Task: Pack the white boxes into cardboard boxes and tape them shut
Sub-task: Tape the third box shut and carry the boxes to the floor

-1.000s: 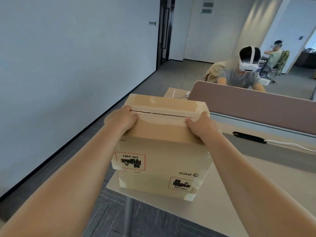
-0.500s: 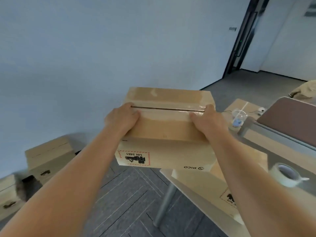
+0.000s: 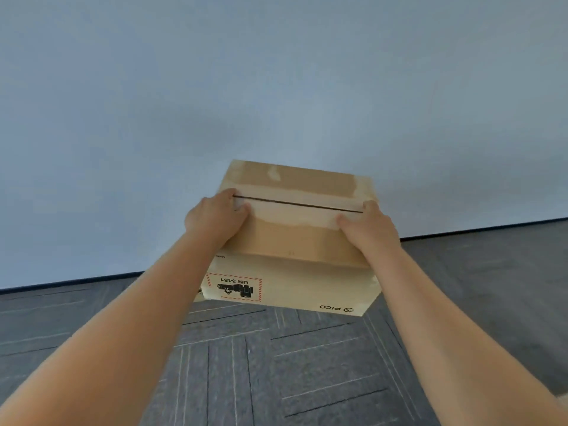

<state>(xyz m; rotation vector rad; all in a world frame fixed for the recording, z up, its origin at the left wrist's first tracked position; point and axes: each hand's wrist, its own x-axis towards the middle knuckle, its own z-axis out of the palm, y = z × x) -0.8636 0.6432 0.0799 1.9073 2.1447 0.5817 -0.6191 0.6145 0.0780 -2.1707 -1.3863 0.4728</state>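
The cardboard box (image 3: 292, 241) hangs in the air between the two hands, above the grey floor (image 3: 276, 364) and in front of the pale wall (image 3: 276, 87); its long axis and its taped seam (image 3: 298, 204) run left to right, from one palm to the other; the left hand (image 3: 215, 216) clamps the left end, thumb on top; the right hand (image 3: 365, 229) clamps the right end likewise, its far fingers hidden; neither hand is nearer, so setting it down probably means lowering both ends level.

Head camera looks forward and down, near the cardboard box (image 3: 292, 238), toward a wall (image 3: 276, 72).
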